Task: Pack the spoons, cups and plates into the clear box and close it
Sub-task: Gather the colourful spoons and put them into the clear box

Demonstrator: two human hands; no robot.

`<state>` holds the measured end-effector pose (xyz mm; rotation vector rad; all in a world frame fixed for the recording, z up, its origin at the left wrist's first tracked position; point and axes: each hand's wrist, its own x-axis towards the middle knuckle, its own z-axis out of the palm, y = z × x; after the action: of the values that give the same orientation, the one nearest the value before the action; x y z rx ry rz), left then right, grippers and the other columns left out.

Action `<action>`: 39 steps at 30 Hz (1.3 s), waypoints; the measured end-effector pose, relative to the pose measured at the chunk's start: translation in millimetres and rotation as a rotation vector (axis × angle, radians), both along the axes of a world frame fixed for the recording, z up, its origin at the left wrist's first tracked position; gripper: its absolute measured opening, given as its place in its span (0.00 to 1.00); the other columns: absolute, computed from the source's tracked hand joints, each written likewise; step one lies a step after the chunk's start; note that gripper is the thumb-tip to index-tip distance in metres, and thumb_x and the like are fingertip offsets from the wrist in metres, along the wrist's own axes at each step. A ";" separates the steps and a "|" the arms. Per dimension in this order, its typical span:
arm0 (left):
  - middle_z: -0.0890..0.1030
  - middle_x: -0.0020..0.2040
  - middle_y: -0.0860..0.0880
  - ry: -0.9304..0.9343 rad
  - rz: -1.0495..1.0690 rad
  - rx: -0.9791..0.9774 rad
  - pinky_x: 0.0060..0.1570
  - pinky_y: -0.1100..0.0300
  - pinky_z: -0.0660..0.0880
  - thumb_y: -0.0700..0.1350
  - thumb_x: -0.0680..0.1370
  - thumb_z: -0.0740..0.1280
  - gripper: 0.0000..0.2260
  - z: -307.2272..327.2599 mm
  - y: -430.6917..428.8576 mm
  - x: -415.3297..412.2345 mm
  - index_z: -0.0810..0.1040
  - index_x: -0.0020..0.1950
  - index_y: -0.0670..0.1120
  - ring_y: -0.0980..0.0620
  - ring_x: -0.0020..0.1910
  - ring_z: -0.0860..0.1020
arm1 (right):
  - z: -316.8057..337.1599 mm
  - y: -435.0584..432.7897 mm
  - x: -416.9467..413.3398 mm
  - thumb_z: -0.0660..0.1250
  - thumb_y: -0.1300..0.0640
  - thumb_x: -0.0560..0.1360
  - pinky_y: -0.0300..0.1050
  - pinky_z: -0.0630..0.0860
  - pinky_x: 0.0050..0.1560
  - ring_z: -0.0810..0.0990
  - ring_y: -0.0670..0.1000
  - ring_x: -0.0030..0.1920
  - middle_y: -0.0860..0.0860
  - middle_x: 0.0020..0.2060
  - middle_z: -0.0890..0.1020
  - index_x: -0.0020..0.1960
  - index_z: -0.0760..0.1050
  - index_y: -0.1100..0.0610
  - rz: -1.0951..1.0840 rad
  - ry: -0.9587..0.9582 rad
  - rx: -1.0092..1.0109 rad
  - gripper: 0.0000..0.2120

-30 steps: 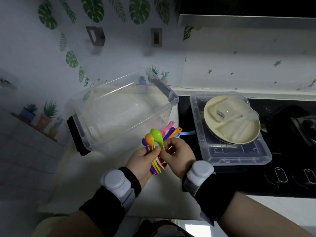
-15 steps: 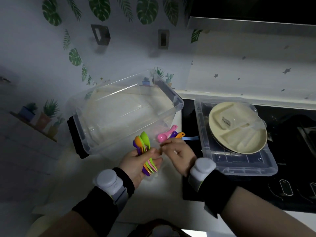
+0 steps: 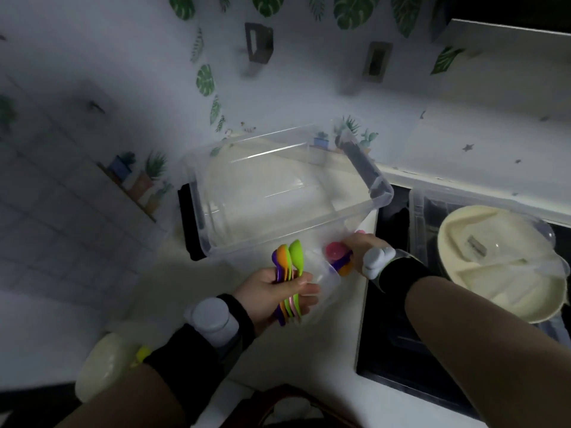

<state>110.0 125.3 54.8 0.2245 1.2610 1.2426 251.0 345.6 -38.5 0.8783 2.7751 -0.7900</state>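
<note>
Now our left hand (image 3: 272,291) is curled round a bunch (image 3: 289,261) of spoons, thumb across the handles, with the purple, orange and green bowls sticking up toward the box (image 3: 262,193). Our right hand (image 3: 360,247) reaches over the loose spoons (image 3: 335,253) lying on the counter (image 3: 324,335) just in front of the box's near wall. Its fingers are hidden behind the hand, so we cannot tell whether they have closed on anything.

The loose spoons lie at that hand's fingertips, bowls toward our left hand, handles running back under the right. A faint clear cup (image 3: 321,273) sits between the two hands, touching the bunch. We judge the right hand is the one to gather them, taking them by the handles and passing them leftward into the bunch.

The box stands open beyond both hands, nothing in it that we can see. The plates (image 3: 494,267) wait on the lid (image 3: 423,217) to our right.
</note>
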 end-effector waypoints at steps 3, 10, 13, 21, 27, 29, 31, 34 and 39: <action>0.86 0.38 0.45 0.006 0.013 -0.013 0.37 0.57 0.82 0.37 0.76 0.64 0.05 -2.4 -1.7 -4.5 0.79 0.47 0.40 0.49 0.35 0.84 | 19.3 -9.4 -12.4 0.55 0.36 0.69 0.46 0.74 0.50 0.76 0.59 0.52 0.51 0.50 0.76 0.51 0.77 0.50 0.004 -0.197 0.180 0.23; 0.86 0.39 0.48 0.012 0.006 -0.003 0.41 0.56 0.81 0.38 0.78 0.62 0.06 -5.4 -1.9 -1.9 0.78 0.50 0.42 0.49 0.38 0.85 | 28.2 -16.6 -18.3 0.63 0.40 0.68 0.53 0.74 0.58 0.71 0.59 0.59 0.53 0.57 0.73 0.61 0.74 0.48 0.032 -0.358 0.165 0.24; 0.86 0.39 0.48 0.035 -0.005 0.004 0.43 0.56 0.80 0.36 0.78 0.62 0.06 -7.0 -0.4 -0.6 0.78 0.50 0.42 0.50 0.38 0.85 | 23.3 -13.0 -15.0 0.64 0.44 0.69 0.51 0.75 0.54 0.73 0.59 0.58 0.52 0.54 0.73 0.56 0.75 0.49 0.020 -0.317 0.191 0.18; 0.86 0.41 0.50 0.072 0.049 0.020 0.52 0.55 0.77 0.35 0.77 0.63 0.08 -11.1 9.0 4.5 0.80 0.48 0.44 0.51 0.44 0.84 | 53.8 -13.6 1.2 0.65 0.54 0.74 0.35 0.74 0.43 0.82 0.52 0.43 0.50 0.40 0.81 0.47 0.79 0.54 -0.216 0.063 -0.074 0.06; 0.86 0.42 0.50 0.002 0.043 0.037 0.46 0.59 0.80 0.36 0.78 0.61 0.08 -10.7 14.7 9.6 0.79 0.50 0.43 0.54 0.44 0.84 | 82.6 -64.8 16.1 0.69 0.65 0.72 0.41 0.78 0.35 0.79 0.47 0.28 0.56 0.30 0.81 0.40 0.79 0.57 -0.470 0.541 -0.660 0.05; 0.86 0.41 0.47 -0.051 0.035 0.026 0.42 0.59 0.81 0.36 0.78 0.60 0.08 -8.3 16.8 13.2 0.78 0.50 0.42 0.52 0.39 0.85 | 87.1 -76.6 16.2 0.69 0.66 0.72 0.48 0.76 0.38 0.79 0.56 0.33 0.63 0.34 0.81 0.41 0.80 0.59 -0.460 0.614 -0.797 0.04; 0.84 0.43 0.42 -0.081 0.030 0.023 0.39 0.57 0.81 0.36 0.78 0.60 0.07 -5.8 18.2 17.0 0.77 0.51 0.40 0.50 0.37 0.85 | 88.9 -85.1 15.1 0.70 0.62 0.71 0.47 0.75 0.38 0.78 0.56 0.35 0.62 0.35 0.81 0.41 0.80 0.57 -0.466 0.642 -0.838 0.02; 0.81 0.50 0.35 -0.084 -0.004 0.059 0.42 0.52 0.82 0.37 0.78 0.60 0.12 -3.5 18.6 22.5 0.75 0.59 0.34 0.44 0.40 0.84 | 90.9 -97.5 13.4 0.69 0.64 0.73 0.37 0.78 0.33 0.80 0.46 0.29 0.48 0.27 0.82 0.40 0.79 0.55 -0.452 0.609 -0.831 0.06; 0.84 0.44 0.39 -0.113 -0.041 0.109 0.40 0.53 0.82 0.36 0.79 0.58 0.12 -2.6 15.5 26.6 0.74 0.60 0.34 0.44 0.40 0.85 | 91.4 -109.7 12.4 0.69 0.61 0.73 0.36 0.77 0.32 0.80 0.48 0.29 0.53 0.30 0.82 0.40 0.79 0.57 -0.443 0.569 -0.817 0.04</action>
<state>136.6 140.8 52.2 0.2543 1.0879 1.2723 263.4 235.9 52.9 1.1969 2.2055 -2.3191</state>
